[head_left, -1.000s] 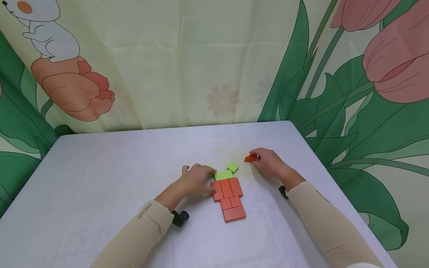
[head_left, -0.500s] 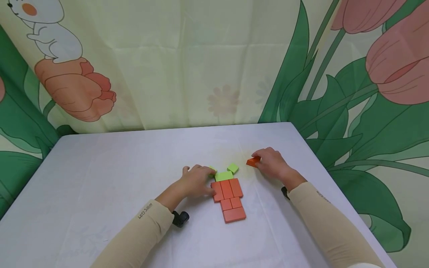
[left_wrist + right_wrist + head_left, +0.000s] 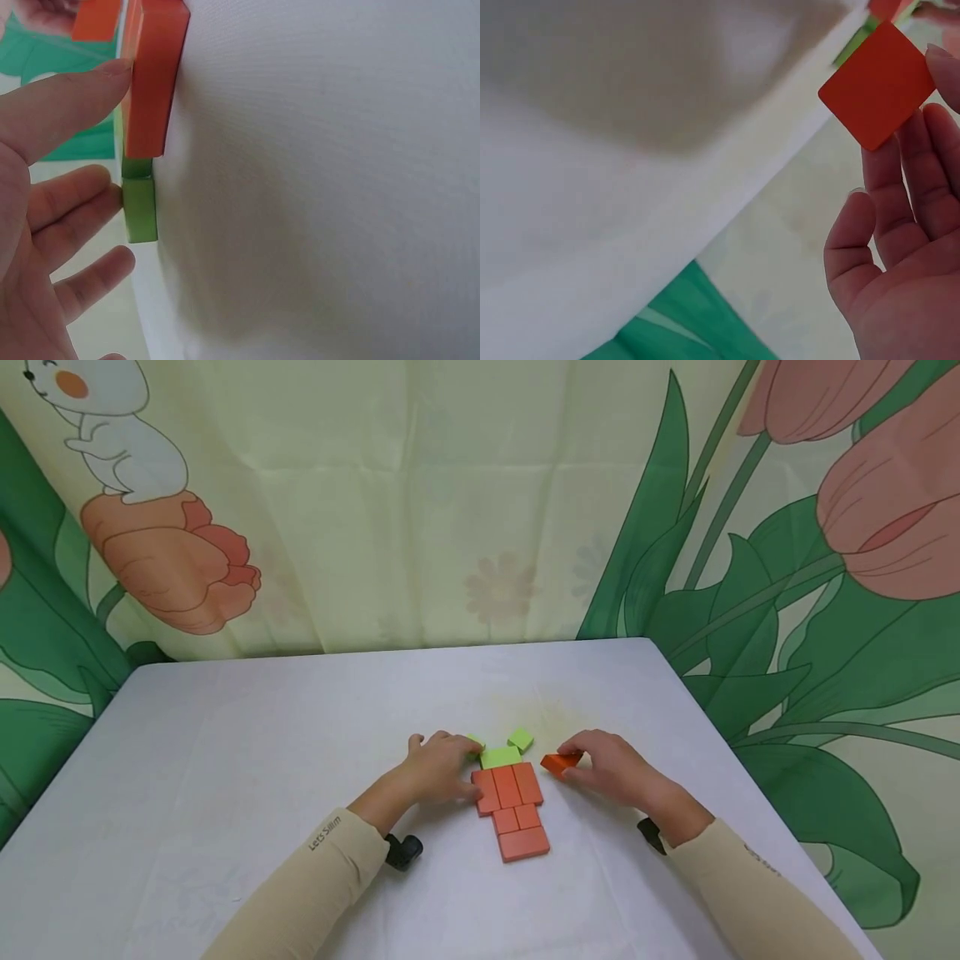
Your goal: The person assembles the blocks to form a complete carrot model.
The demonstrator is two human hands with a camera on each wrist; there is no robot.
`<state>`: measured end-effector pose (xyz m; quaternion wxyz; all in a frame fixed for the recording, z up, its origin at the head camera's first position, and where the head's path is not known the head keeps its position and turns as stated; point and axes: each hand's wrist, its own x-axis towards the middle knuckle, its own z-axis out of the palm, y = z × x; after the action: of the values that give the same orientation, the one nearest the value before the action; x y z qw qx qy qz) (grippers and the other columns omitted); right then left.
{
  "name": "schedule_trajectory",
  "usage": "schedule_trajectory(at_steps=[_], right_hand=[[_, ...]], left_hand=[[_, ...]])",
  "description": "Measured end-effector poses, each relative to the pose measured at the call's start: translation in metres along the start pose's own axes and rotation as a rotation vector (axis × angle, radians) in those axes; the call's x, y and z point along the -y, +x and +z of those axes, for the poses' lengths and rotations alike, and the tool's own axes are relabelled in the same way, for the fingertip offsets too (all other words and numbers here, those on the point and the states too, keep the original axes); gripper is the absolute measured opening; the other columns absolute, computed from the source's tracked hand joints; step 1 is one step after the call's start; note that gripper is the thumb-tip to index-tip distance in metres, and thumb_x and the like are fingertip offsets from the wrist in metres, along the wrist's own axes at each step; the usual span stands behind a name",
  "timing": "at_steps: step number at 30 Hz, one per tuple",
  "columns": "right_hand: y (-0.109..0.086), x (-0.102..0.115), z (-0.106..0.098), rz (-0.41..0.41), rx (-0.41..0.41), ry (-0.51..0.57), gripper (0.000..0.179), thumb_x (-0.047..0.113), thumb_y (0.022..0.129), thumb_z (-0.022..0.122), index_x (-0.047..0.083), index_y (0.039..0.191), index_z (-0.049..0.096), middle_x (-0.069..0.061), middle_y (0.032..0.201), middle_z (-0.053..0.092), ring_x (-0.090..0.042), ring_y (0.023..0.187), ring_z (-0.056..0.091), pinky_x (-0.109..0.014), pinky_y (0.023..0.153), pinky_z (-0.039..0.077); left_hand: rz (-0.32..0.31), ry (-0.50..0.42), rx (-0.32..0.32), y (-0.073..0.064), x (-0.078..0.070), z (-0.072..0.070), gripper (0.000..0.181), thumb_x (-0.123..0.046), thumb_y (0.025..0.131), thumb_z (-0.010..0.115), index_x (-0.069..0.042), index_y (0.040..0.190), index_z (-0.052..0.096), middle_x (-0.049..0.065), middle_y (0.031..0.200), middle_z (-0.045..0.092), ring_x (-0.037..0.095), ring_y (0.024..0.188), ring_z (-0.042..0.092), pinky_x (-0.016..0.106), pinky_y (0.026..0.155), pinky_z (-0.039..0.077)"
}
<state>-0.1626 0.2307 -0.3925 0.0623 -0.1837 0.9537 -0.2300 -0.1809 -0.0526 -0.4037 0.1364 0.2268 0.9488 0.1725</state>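
Flat orange-red blocks [image 3: 507, 786] lie side by side on the table, with smaller blocks and a wide one [image 3: 523, 844] below them. A green block [image 3: 500, 757] touches their far edge, with tilted green cubes [image 3: 521, 741] at its corners. My left hand [image 3: 438, 768] rests at the left side of this figure. In the left wrist view its thumb touches an orange block [image 3: 156, 79], and its loosely extended fingers are at a green cube [image 3: 140, 210]. My right hand [image 3: 615, 766] pinches an orange block [image 3: 877, 86] between thumb and fingers, raised right of the figure.
A white cloth covers the table [image 3: 262, 777]. Behind it hangs a printed curtain [image 3: 420, 510] with tulips and a white animal. The table's right edge slants down past my right forearm [image 3: 750, 877].
My right hand shifts slightly right, then comes nearer to me and toward the figure, carrying the orange block. My left hand and the laid blocks stay in place.
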Motion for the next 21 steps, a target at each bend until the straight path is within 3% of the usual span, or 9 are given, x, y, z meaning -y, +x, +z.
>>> schedule_trajectory(at_steps=[5, 11, 21], right_hand=[[-0.026, 0.020, 0.004, -0.094, 0.005, 0.002, 0.025, 0.010, 0.087, 0.077, 0.009, 0.111, 0.071, 0.004, 0.103, 0.065, -0.020, 0.099, 0.059, -0.042, 0.087, 0.051], [-0.049, 0.036, 0.012, -0.223, 0.066, 0.013, 0.023, 0.014, 0.087, 0.079, 0.014, 0.109, 0.071, 0.012, 0.102, 0.063, -0.012, 0.097, 0.058, -0.035, 0.086, 0.051], [-0.070, 0.053, 0.026, -0.337, 0.168, 0.034, 0.019, 0.017, 0.087, 0.078, 0.020, 0.104, 0.073, 0.020, 0.099, 0.062, -0.003, 0.092, 0.056, -0.031, 0.084, 0.050]], left_hand=[[0.000, 0.007, 0.001, -0.001, -0.001, 0.000, 0.062, -0.043, 0.084, 0.080, -0.019, 0.137, 0.060, -0.002, 0.137, 0.059, 0.027, 0.130, 0.045, 0.068, 0.106, 0.020], [0.001, 0.006, -0.002, -0.001, -0.001, 0.001, 0.061, -0.042, 0.084, 0.080, -0.019, 0.137, 0.061, -0.002, 0.137, 0.059, 0.027, 0.131, 0.045, 0.068, 0.106, 0.019], [-0.006, 0.015, -0.008, 0.000, -0.001, 0.003, 0.062, -0.044, 0.083, 0.080, -0.020, 0.137, 0.061, -0.002, 0.137, 0.059, 0.027, 0.131, 0.045, 0.068, 0.106, 0.020]])
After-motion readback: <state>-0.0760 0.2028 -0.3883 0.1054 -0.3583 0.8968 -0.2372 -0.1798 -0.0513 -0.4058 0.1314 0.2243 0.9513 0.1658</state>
